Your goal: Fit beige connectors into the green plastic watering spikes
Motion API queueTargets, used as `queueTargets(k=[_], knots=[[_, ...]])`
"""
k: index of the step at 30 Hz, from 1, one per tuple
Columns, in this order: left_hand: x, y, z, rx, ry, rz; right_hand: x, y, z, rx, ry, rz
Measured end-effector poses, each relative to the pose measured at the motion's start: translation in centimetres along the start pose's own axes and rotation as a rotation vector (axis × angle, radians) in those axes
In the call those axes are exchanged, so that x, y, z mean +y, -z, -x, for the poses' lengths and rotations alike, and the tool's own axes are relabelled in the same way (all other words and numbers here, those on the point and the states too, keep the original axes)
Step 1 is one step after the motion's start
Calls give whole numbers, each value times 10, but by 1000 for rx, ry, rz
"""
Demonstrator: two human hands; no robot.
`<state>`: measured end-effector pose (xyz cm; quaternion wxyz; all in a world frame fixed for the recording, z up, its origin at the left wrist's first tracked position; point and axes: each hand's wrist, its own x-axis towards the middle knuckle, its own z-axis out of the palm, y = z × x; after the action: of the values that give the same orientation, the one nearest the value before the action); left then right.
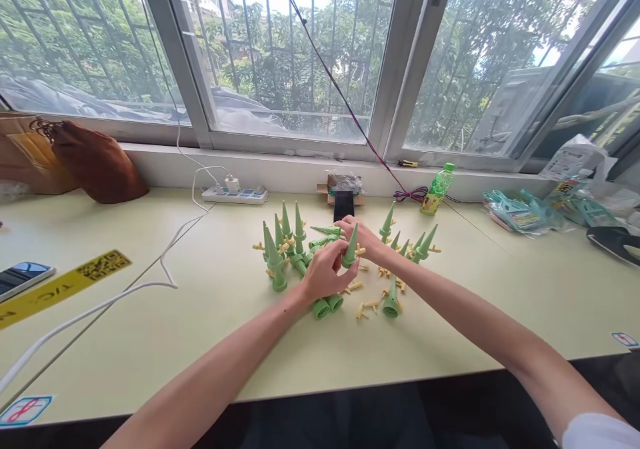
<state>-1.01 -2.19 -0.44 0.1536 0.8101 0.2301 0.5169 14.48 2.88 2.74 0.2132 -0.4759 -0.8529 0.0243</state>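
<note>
While a green cone (352, 244) is held tip up by the left hand (326, 274), the right hand (365, 238) is stretched out just behind it, toward the far side of the pile. The cone is pinched between the left thumb and fingers, and a yellow peg (361, 251) is stuck out from its side. What is gripped by the right hand, if anything, cannot be told; a thin cone (325, 230) is seen lying near its fingertips. One group of cones (275, 262) is stood up on the left, and more cones (424, 246) are seen on the right. Loose pegs (370, 307) are scattered between them on the table (475, 342). By the window wall, a black phone (344, 204), a small box (336, 184) and a green bottle (437, 191) can be seen.
</note>
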Motion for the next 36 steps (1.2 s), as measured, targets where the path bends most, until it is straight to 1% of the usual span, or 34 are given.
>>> queueTargets(k=[2,5,11,17,22,29,33,36], knots=[[-1,0,1,-3,3,-2,4,-4,-12,-61,-17,59],[-1,-1,1,-17,18,-16,10,-10,-18,-118,-30,112],[2,0,-1,-47,7,-9,14,-16,-9,-107,-51,85],[5,1,-2,-48,17,10,9,-12,6,-90,-75,34],[7,1,-3,-59,59,49,11,-9,22,-69,-3,-76],[9,2,-6,-20,178,172,19,-12,39,-36,92,-133],[7,0,-5,-45,225,210,16,-9,46,-28,140,-117],[7,0,-5,-76,280,244,12,-5,53,28,161,-128]])
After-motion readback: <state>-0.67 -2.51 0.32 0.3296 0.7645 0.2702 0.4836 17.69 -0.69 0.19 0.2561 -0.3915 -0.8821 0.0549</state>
